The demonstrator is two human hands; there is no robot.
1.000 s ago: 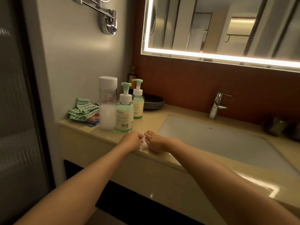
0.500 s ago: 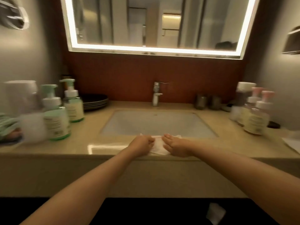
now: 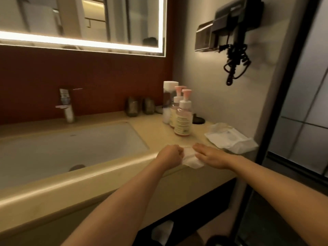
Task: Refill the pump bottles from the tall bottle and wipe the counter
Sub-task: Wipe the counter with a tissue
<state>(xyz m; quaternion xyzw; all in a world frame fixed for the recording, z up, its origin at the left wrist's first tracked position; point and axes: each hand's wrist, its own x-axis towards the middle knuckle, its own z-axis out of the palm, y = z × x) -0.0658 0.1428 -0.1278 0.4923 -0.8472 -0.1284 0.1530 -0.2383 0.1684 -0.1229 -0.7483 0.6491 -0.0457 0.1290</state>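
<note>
Plainly the wiping step was in hand. On the beige table point(image 3: 156, 137), right of the sink point(image 3: 71, 148), a crumpled wipes pack point(image 3: 230, 139) lay near the wall. Behind it the tall bottle point(image 3: 167, 103) stood capped, just beside the two pink pump bottles point(image 3: 183, 121). At the table's front edge the left hand point(image 3: 169, 158) had its fingers clenched round one end of a white wipe point(image 3: 192, 162), while the right hand point(image 3: 213, 158) pressed flat on the other end, fingers straight. Next, I judged, the wipe needed sweeping on toward the pack without knocking the bottles.
</note>
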